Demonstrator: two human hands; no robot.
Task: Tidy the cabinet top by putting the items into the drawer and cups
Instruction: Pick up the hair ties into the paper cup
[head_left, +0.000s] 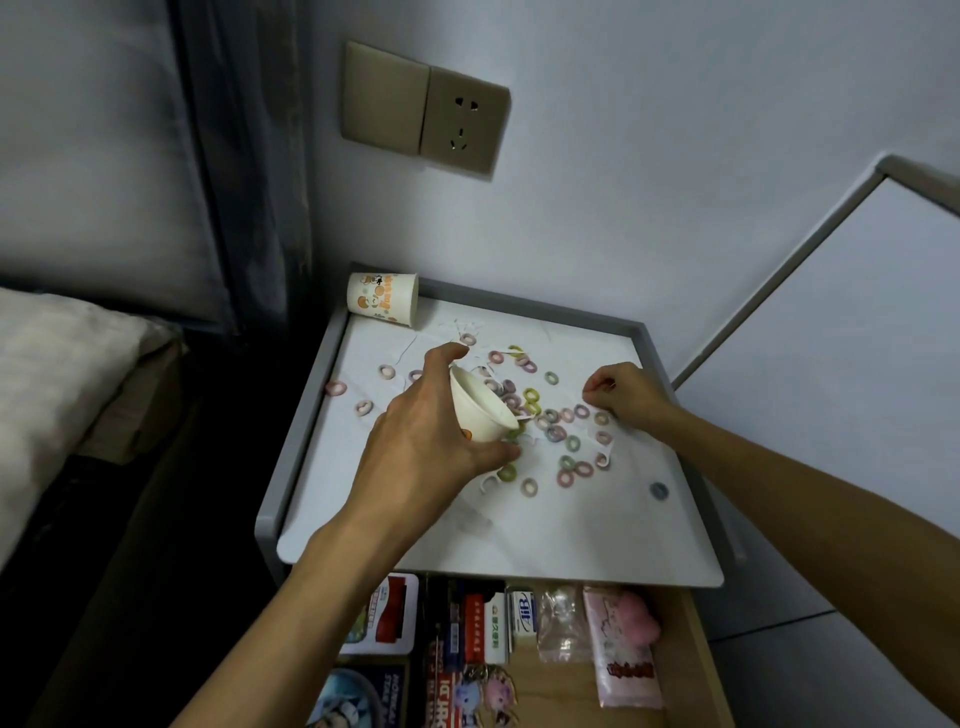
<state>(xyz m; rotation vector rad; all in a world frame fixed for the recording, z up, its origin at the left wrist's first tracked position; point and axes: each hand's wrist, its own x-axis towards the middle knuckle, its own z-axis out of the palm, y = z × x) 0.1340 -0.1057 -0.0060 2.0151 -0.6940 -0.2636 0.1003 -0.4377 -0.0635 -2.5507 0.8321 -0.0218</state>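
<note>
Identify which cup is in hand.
The tilted cup over the rings, gripped by the left hand; the printed cup is unheld at the back left corner.

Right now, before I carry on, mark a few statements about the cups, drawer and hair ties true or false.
1. The left hand holds a paper cup tilted over the hair ties. True.
2. The drawer is closed. False: it is open, with packets inside.
3. A second printed cup sits at the back-left corner of the cabinet top. True.
4. The hair ties are all cleared away. False: many lie scattered on the cabinet top.
</note>
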